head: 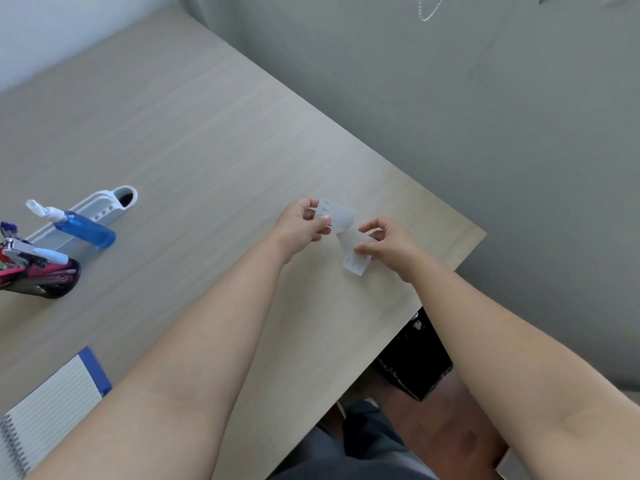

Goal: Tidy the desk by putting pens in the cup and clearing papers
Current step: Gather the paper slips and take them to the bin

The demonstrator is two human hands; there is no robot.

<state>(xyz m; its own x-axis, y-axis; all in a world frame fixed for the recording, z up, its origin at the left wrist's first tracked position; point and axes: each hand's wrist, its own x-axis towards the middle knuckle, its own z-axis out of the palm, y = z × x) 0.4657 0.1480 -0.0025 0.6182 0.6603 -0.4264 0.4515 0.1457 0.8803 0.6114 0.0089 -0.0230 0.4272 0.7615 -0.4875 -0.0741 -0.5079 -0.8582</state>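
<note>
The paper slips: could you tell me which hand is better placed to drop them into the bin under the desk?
Right, probably: the right hand is nearer the desk edge above the bin.

I can read nothing: the faint printed lines on the two paper slips (pixel 337 213) I hold are too blurred.

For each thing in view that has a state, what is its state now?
Left hand: pinching upper white paper slip.
Right hand: pinching lower white paper slip.
Blue spray bottle: nozzle on.
Lined spiral notepad: open, flat.
Dark pen cup: holds pens.
Black bin: under desk edge.
</note>
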